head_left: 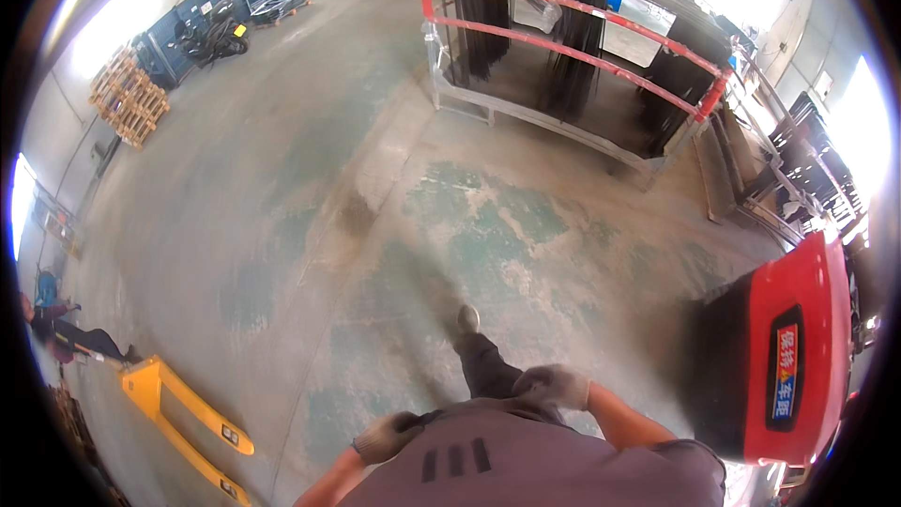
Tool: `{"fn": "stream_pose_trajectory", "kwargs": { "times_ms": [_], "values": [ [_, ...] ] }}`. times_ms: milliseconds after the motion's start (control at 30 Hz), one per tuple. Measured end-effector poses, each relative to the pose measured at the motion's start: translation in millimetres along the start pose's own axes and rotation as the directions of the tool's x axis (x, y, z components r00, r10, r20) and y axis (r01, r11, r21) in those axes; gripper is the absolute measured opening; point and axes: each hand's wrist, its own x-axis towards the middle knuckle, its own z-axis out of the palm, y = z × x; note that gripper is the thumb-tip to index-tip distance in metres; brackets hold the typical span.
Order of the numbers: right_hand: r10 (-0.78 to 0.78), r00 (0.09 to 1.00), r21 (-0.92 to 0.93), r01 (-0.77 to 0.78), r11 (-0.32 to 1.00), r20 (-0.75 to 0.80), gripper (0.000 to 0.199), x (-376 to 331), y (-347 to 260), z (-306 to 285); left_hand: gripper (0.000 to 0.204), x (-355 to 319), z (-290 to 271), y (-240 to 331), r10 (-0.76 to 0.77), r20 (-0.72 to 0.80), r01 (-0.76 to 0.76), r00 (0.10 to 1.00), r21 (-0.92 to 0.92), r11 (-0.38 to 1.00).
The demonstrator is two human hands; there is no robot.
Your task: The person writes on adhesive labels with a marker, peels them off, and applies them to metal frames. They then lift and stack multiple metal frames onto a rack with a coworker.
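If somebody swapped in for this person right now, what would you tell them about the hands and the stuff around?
Left hand: gloved, empty, resting against the grey shirt at the waist.
Right hand: gloved, empty, also at the waist.
Nearest things: the red machine stands close on the right; a yellow pallet jack lies on the floor to the left; a red-railed rack of dark panels stands ahead.
Done: nothing picked up or touched.
Left: hands hold nothing; one foot is stepping forward on the concrete floor.
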Motion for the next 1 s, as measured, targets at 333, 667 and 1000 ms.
{"fn": "stream_pose_trajectory", "kwargs": {
  "times_ms": [333, 667, 1000],
  "values": [
    [-0.075, 0.953, -0.206, 0.139, 0.969, 0.292, 0.047, 246, -225, -149, 0.043, 160, -253, 76, -0.11, -0.161, 0.079, 0.981, -0.188, 0.979],
    [0.075, 0.981, -0.483, 0.022, 0.875, 0.18, 0.045, 482, -410, -310, 0.037, 413, -485, 80, 0.125, -0.33, -0.167, 0.936, -0.102, 0.981],
    [-0.022, 0.996, -0.481, -0.023, 0.876, -0.087, 0.035, 699, -589, -449, 0.041, 575, -832, 263, 0.234, -0.071, -0.225, 0.97, 0.116, 0.967]
  ]
}}
